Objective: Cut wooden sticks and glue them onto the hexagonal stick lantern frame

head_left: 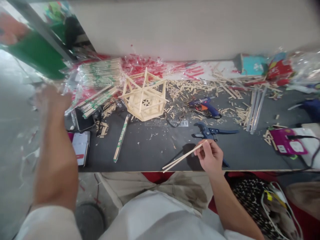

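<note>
My right hand (210,155) pinches a pair of wooden chopsticks (183,156) at one end. They slant down to the left over the table's front edge. Just beyond that hand lies a dark blue ratchet cutter (208,131) with its jaws apart. My left hand (52,98) is stretched far out at the left, by the plastic bags, and motion smears its fingers. An open framework of glued sticks (145,96), with a pointed top, stands mid-table. In front of it lies a wrapped pair of chopsticks (121,138) with green print.
Wrapped chopsticks (100,73) are heaped at the back left. A blue glue gun (206,106) sits among cut stick pieces (192,86). Clear glue sticks (256,108) lie further right. A phone (81,146) and a purple box (288,141) are near the front. Another person (32,50) is at upper left.
</note>
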`<state>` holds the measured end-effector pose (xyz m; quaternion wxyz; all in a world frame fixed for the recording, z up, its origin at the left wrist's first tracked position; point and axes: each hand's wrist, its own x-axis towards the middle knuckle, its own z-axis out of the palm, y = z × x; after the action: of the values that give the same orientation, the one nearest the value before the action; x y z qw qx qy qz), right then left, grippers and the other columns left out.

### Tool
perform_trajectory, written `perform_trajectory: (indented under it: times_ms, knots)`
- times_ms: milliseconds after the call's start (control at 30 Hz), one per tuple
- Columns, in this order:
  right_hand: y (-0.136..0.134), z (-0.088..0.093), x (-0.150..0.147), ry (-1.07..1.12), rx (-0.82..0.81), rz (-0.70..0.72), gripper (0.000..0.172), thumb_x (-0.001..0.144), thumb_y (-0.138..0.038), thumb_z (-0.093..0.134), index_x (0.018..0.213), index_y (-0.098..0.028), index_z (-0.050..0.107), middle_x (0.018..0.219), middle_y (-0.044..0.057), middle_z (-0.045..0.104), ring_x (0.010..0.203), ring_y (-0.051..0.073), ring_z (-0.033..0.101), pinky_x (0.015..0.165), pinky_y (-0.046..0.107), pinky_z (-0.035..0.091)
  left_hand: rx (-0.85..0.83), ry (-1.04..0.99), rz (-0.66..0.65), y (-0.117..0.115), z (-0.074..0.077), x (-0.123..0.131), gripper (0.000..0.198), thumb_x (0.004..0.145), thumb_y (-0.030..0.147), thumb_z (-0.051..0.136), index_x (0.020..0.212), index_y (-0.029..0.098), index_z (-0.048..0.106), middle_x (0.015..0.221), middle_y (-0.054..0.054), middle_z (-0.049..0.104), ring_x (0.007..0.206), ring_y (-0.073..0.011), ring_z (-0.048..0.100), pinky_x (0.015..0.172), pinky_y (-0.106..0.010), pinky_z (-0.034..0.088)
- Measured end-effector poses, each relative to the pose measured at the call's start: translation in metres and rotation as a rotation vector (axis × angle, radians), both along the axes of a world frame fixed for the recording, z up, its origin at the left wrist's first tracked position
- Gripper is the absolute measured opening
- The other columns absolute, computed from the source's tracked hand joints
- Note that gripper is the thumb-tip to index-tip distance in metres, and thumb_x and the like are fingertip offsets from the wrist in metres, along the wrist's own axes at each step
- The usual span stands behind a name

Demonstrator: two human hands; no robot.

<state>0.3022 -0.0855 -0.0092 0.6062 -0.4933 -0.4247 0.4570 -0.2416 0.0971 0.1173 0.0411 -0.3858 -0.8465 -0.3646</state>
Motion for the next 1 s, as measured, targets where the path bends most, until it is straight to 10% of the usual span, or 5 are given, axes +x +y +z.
perform_trajectory:
  times_ms: [133,300,433,667,1000]
  knots:
    - [0.004,0.000,-0.003,0.011,-0.004,-0.034,0.045,0.099,-0.063,0.080,0.081,-0.024,0.067,0.054,-0.006,0.059,0.039,0.009,0.046,0.041,0.023,0.039,-0.024,0.177,-0.065,-0.058,0.032,0.066,0.032,0.090,0.014,0.083,0.121,0.016,0.076,0.121,-0.001,0.081,0.105,-0.0215,0.071,0.115,-0.051,0.054]
    - [0.011,0.002,-0.007,0.019,0.000,-0.074,0.048,0.097,-0.067,0.081,0.083,-0.024,0.067,0.051,-0.009,0.055,0.036,0.008,0.040,0.042,0.024,0.040,0.019,-0.115,-1.104,-0.122,0.025,0.155,0.033,0.103,0.050,0.071,0.109,0.022,0.088,0.075,0.001,0.074,0.059,-0.0103,0.056,0.062,-0.024,0.046]
    - [0.021,0.006,-0.013,0.008,0.004,-0.054,0.046,0.099,-0.065,0.080,0.085,-0.023,0.068,0.054,-0.007,0.056,0.040,0.008,0.045,0.043,0.024,0.036,-0.310,-0.134,-1.434,-0.138,-0.014,0.226,0.019,0.108,0.037,0.069,0.112,0.026,0.084,0.101,-0.003,0.084,0.086,-0.0189,0.079,0.077,-0.028,0.057]
    - [0.045,0.016,-0.031,-0.033,0.047,0.007,0.049,0.096,-0.070,0.081,0.088,-0.023,0.070,0.053,-0.009,0.052,0.041,0.008,0.045,0.045,0.025,0.042,-0.503,-0.060,-1.463,-0.132,-0.071,0.272,0.019,0.106,0.025,0.069,0.094,0.025,0.085,0.096,-0.004,0.086,0.087,-0.0234,0.082,0.069,-0.027,0.054]
    - [0.051,-0.001,-0.034,0.080,0.036,-0.131,0.057,0.086,-0.074,0.088,0.079,-0.023,0.063,0.053,-0.011,0.053,0.037,0.004,0.038,0.045,0.023,0.045,-0.718,0.283,-1.178,-0.141,-0.060,0.239,0.032,0.115,0.025,0.053,0.124,0.022,0.083,0.119,-0.008,0.081,0.099,-0.0255,0.081,0.072,-0.033,0.053]
